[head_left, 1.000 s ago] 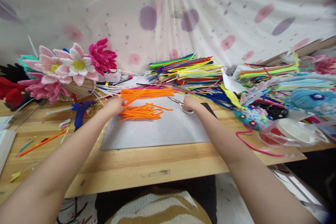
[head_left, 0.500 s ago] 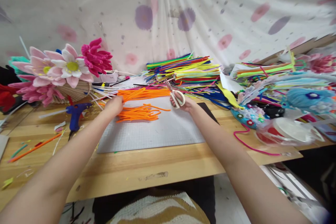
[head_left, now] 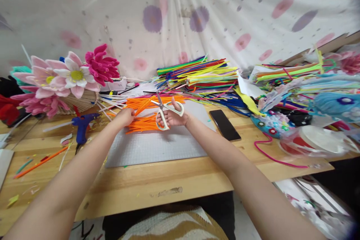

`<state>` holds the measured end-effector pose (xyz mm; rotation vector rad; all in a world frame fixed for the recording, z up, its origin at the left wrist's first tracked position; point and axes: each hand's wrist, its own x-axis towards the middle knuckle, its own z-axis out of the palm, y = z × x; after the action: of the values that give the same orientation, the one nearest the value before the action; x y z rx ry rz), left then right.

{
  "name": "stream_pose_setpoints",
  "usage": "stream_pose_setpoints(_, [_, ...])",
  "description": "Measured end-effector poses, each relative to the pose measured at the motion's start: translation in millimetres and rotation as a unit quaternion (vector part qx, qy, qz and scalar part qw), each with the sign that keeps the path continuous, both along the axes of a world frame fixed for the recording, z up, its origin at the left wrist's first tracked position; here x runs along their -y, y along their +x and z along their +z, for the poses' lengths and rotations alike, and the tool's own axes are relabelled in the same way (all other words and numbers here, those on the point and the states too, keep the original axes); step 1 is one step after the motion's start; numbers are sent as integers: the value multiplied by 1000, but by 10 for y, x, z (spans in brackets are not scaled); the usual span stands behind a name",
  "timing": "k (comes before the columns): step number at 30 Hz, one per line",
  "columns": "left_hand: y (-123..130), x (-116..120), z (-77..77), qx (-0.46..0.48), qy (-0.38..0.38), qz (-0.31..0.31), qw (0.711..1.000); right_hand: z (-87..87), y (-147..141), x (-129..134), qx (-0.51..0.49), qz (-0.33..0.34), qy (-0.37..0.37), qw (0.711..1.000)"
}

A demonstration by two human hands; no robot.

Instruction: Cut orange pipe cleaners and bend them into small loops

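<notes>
My right hand (head_left: 177,117) has its fingers through the white handles of a pair of scissors (head_left: 180,108). The blades stand apart and point up and to the left, over orange pipe cleaners. My left hand (head_left: 126,116) is closed at the left ends of the orange pipe cleaners, pinching a few that slant up toward the blades. One pile of orange pipe cleaners (head_left: 140,124) lies on the grey cutting mat (head_left: 157,150), partly behind the scissors. Another orange bundle (head_left: 137,102) lies farther back.
A blue glue gun (head_left: 82,129) rests on the left, below fuzzy flowers (head_left: 75,75). A black phone (head_left: 225,124) lies right of the mat. Coloured pipe cleaners (head_left: 199,73) are heaped at the back. A clear-wrapped spool (head_left: 312,140) is at the right.
My right hand has moved left with the scissors, from the mat's right side to the orange pipe cleaners, uncovering the phone. The left hand has shifted slightly right and down, lifting a few pipe cleaners.
</notes>
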<state>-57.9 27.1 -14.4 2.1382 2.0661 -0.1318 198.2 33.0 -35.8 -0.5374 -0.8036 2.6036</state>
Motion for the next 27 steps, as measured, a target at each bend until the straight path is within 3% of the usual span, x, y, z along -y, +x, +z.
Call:
stream_pose_setpoints(8, [0,23,-49,20,12,7,1000,56,-215,36,-33,-26,-3,999])
stream_pose_setpoints(15, [-51,65,-43,32,20,19,999,25,-190,74,-14,-16,9,1000])
stream_pose_setpoints(27, [-68,49,-120,16,17,18,1000,7,-52,80,-4,-54,7,999])
